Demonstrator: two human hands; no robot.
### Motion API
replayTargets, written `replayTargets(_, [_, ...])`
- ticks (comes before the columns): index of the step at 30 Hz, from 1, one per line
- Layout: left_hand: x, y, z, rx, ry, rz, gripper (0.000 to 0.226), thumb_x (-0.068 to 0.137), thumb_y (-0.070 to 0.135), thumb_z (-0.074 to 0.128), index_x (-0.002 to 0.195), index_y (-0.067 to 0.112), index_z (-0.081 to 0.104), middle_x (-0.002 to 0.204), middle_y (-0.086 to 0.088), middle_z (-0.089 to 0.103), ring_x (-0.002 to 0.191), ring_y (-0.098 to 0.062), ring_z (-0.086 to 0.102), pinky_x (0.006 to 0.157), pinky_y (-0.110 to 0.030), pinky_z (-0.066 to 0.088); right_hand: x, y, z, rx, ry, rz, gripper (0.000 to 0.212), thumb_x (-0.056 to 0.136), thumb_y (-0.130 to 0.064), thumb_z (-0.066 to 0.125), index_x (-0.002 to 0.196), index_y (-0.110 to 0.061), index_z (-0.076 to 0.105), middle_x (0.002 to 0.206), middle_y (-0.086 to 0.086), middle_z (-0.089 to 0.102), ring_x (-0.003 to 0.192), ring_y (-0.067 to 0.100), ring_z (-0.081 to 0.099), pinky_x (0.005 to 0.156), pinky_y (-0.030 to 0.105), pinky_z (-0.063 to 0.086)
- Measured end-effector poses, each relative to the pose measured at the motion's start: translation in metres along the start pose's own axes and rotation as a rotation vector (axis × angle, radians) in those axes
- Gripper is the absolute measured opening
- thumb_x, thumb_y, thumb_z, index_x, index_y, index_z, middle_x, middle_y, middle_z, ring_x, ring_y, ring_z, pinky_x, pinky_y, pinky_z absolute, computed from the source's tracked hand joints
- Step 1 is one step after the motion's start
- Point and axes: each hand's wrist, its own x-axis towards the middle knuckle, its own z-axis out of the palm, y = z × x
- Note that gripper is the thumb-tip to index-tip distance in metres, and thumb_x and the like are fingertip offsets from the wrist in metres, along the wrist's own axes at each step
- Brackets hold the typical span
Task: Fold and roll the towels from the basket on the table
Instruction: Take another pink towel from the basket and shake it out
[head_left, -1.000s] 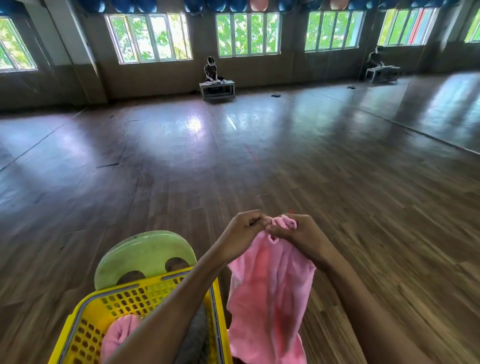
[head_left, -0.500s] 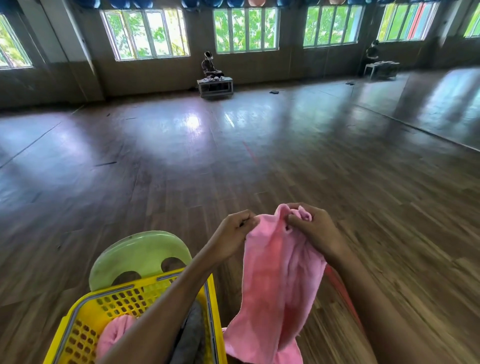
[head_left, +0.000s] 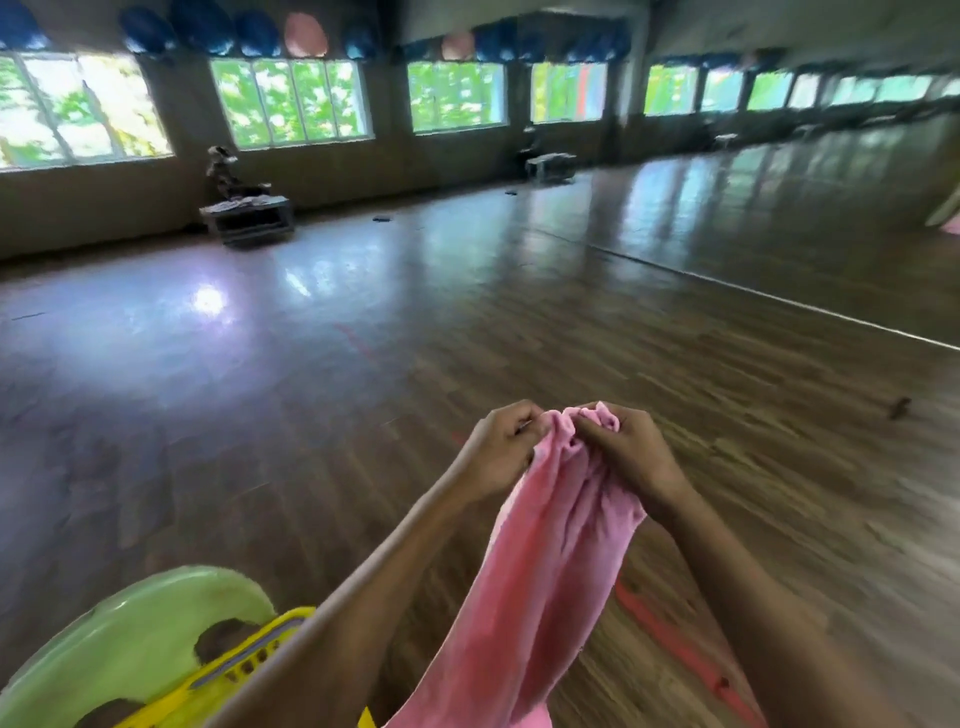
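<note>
Pink towel (head_left: 540, 571) bunched up top, pinched between left hand (head_left: 498, 457) and right hand (head_left: 628, 457), knuckles nearly touching, fingers curled on the edge. Rest hanging loose below both hands. Down-left of the left hand: yellow basket (head_left: 244, 670) corner, right against a green plastic chair back (head_left: 130, 639). Wood floor (head_left: 727, 364) beyond.

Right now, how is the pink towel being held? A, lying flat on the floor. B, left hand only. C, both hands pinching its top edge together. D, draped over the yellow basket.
C: the left hand and right hand both pinch the bunched top of the pink towel, which hangs down between the arms.
</note>
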Motion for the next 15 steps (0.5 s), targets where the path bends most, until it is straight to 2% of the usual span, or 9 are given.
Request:
replayTargets(6, [0.007, 0.048, 0.084, -0.090, -0.267, 0.130, 0.020, 0.098, 0.015, 0.052, 0.081, 0.014, 0.060, 0.058, 0.000, 0.055, 0.048, -0.015, 0.055, 0.051, -0.027, 0.046, -0.063, -0.015, -0.080, -0.055, 0.296, 0.064, 0.013, 0.090, -0.018, 0.064, 0.084, -0.016, 0.075, 0.087, -0.001, 0.074, 0.083, 0.007, 0.064, 0.084, 0.034, 0.050])
replayTargets(9, [0.008, 0.080, 0.134, -0.143, -0.373, 0.174, 0.017, 0.100, 0.009, 0.049, 0.089, 0.005, 0.061, 0.062, -0.004, 0.060, 0.047, -0.009, 0.058, 0.051, -0.025, 0.049, -0.092, -0.027, -0.125, -0.071, 0.408, 0.074, 0.017, 0.090, -0.015, 0.064, 0.078, -0.021, 0.074, 0.078, -0.010, 0.070, 0.078, 0.002, 0.060, 0.081, 0.029, 0.046])
replayTargets(11, [0.005, 0.105, 0.173, -0.172, -0.436, 0.205, 0.016, 0.099, 0.009, 0.050, 0.086, 0.009, 0.060, 0.060, 0.004, 0.063, 0.048, -0.008, 0.060, 0.054, -0.028, 0.053, -0.115, -0.035, -0.160, -0.105, 0.495, 0.072, 0.019, 0.092, -0.012, 0.062, 0.080, -0.021, 0.072, 0.077, -0.011, 0.068, 0.077, 0.000, 0.057, 0.079, 0.026, 0.045])
replayTargets(15, [-0.001, 0.150, 0.252, -0.232, -0.498, 0.241, 0.021, 0.098, 0.007, 0.050, 0.081, 0.016, 0.056, 0.061, 0.005, 0.063, 0.049, -0.009, 0.061, 0.054, -0.027, 0.056, -0.155, -0.046, -0.232, -0.141, 0.607, 0.084, 0.015, 0.094, -0.009, 0.057, 0.087, -0.006, 0.070, 0.075, -0.001, 0.064, 0.073, 0.003, 0.056, 0.076, 0.023, 0.044])
